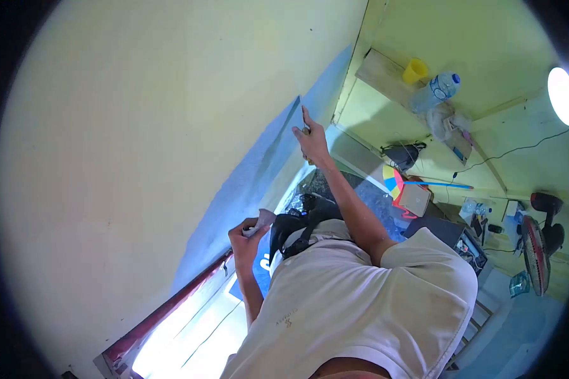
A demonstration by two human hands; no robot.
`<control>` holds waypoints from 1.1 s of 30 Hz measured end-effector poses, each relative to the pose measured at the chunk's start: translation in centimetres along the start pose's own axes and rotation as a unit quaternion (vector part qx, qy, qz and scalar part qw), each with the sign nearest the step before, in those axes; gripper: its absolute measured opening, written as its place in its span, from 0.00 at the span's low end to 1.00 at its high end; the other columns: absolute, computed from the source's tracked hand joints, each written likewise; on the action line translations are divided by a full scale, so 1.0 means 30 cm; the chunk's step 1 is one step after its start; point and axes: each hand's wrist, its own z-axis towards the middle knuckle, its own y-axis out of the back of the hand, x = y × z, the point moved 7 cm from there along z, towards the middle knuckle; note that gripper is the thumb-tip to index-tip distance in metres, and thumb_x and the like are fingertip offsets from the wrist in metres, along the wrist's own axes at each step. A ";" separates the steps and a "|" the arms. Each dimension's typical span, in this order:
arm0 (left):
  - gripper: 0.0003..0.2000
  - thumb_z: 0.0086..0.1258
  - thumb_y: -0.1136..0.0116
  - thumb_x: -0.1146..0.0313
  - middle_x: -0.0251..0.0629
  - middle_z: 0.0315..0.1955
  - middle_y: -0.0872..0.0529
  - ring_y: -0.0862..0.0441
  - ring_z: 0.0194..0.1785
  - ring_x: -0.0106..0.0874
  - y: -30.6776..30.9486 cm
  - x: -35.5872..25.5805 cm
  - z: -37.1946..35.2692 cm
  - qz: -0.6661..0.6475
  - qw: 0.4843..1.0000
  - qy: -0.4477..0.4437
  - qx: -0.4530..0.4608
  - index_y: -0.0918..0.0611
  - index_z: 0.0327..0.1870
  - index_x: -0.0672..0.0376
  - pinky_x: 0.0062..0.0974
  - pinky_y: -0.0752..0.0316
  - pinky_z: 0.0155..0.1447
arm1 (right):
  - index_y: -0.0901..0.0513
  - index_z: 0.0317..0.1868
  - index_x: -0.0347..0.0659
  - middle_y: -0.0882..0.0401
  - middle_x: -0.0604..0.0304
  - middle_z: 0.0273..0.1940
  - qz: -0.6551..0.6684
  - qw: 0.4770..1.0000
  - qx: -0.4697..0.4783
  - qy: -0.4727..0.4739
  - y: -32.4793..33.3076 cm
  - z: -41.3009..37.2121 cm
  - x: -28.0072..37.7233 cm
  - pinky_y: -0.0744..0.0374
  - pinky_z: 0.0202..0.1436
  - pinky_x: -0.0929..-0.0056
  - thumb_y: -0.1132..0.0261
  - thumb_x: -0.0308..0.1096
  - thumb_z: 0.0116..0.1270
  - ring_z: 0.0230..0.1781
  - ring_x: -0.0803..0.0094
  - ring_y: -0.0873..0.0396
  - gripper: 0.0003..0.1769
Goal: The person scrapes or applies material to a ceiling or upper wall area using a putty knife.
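Observation:
My left hand (pixel 242 239) is closed around a small grey flat piece (pixel 263 221), which flares out beyond the fingers close to the wall. Higher up, my right hand (pixel 314 143) is wrapped round a slim tool with a yellowish end (pixel 310 162) showing below the fist. Its index finger stretches up against the wall; I cannot tell the tool's kind. Along the wall (pixel 139 139), which is cream above, runs a pale blue band (pixel 224 202). A darker grey streak (pixel 281 139) slants down this band from near my right fingertip.
A wooden shelf (pixel 385 74) on the right carries a yellow cup (pixel 415 71) and a water bottle (pixel 437 90). Below are a black bag (pixel 403 155), a cardboard box (pixel 416 199) and a fan (pixel 535 256). A bright opening with a reddish frame (pixel 164 303) lies lower left.

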 end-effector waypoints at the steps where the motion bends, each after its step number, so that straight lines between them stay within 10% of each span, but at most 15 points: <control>1: 0.07 0.59 0.25 0.77 0.30 0.29 0.12 0.21 0.35 0.19 0.013 -0.013 -0.012 0.010 1.000 -0.001 -0.003 0.11 0.37 0.67 0.21 0.26 0.43 | 0.43 0.84 0.49 0.33 0.69 0.15 0.018 0.999 0.008 -0.039 -0.011 -0.030 0.028 0.33 0.13 0.70 0.34 0.32 0.73 0.09 0.76 0.35 0.43; 33: 0.07 0.60 0.27 0.78 0.28 0.32 0.14 0.22 0.38 0.18 0.042 0.044 -0.027 -0.029 0.993 0.031 0.112 0.13 0.37 0.66 0.22 0.28 0.46 | 0.39 0.83 0.52 0.39 0.74 0.16 0.022 0.999 0.031 -0.038 0.041 0.003 -0.006 0.38 0.16 0.73 0.32 0.36 0.75 0.12 0.83 0.42 0.40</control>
